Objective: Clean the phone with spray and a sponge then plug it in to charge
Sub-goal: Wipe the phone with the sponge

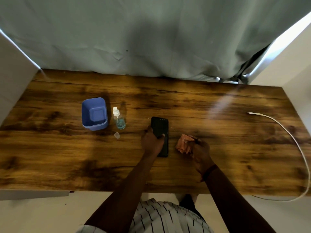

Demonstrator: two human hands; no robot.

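Pinning the phone (pixel 160 130) flat on the wooden table (pixel 218 148) with my left hand (pixel 152 140) — fingers over its left edge, thumb pressed on the screen. Just right of the phone, my right hand (pixel 200 153) is closed around the crumpled orange sponge (pixel 183 143). Left of the phone stands the spray bottle (pixel 119 118), its loose cap (pixel 117 135) lying just in front of it; the blue tub (pixel 94 113) sits further left. Charging cable (pixel 286 130) — well apart, far right of the phone, unplugged.
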